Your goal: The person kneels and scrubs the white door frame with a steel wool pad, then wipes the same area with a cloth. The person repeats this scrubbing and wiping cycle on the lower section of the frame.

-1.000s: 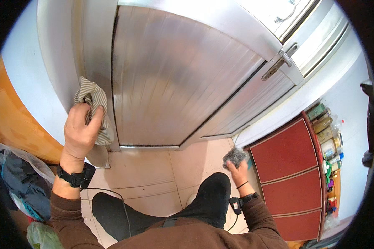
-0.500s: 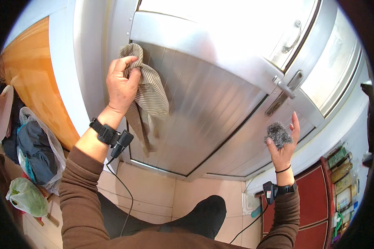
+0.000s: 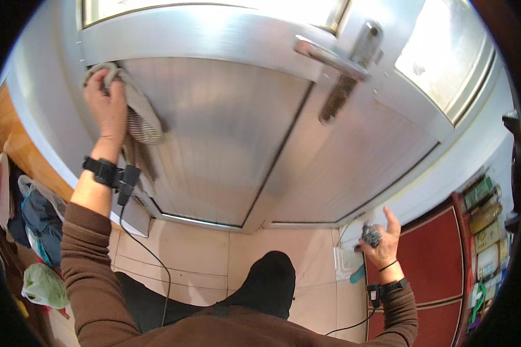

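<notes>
While pressed flat by the left hand [image 3: 106, 107] against the upper-left corner of the metal door panel [image 3: 226, 139], striped cloth [image 3: 138, 115] trailing down and right beneath the palm. Far lower right, right hand [image 3: 382, 246] loosely cupping a small dark scrubber [image 3: 370, 234], well apart from the door.

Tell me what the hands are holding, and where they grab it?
The left hand presses a bunched striped cloth against the metal door, gripping its upper end. The right hand holds a small dark grey wad in its fingers.
</notes>
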Demonstrator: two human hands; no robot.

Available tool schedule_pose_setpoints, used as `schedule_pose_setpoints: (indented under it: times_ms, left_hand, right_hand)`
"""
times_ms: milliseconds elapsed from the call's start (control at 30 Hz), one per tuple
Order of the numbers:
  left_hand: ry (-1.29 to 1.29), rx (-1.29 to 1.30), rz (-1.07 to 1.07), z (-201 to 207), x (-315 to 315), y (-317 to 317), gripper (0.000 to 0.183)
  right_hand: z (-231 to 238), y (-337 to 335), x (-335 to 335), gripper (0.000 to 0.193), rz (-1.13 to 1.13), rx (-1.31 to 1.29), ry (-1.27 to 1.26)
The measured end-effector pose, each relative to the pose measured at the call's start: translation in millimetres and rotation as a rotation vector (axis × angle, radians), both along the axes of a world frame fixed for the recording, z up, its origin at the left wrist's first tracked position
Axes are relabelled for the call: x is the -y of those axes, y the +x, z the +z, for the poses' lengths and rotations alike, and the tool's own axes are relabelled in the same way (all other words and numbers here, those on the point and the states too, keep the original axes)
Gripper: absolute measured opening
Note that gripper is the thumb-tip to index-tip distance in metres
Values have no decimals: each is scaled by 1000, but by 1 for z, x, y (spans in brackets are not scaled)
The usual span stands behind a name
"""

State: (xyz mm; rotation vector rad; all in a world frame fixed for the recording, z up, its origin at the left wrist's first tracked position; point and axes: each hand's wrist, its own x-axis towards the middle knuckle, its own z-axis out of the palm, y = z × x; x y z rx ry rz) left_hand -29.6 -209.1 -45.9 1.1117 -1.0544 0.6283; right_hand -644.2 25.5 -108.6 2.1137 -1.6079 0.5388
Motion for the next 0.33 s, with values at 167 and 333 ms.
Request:
schedule_pose_setpoints:
  times_ms: [167, 333]
  left_hand:
    - [45, 85, 69, 0, -1, 10, 32]
    - [137, 43, -57, -5, 14, 39, 36]
  right_hand:
    - [-79, -66, -96, 38, -228, -21, 272]
    - [-100, -114, -181, 32, -504, -92, 380]
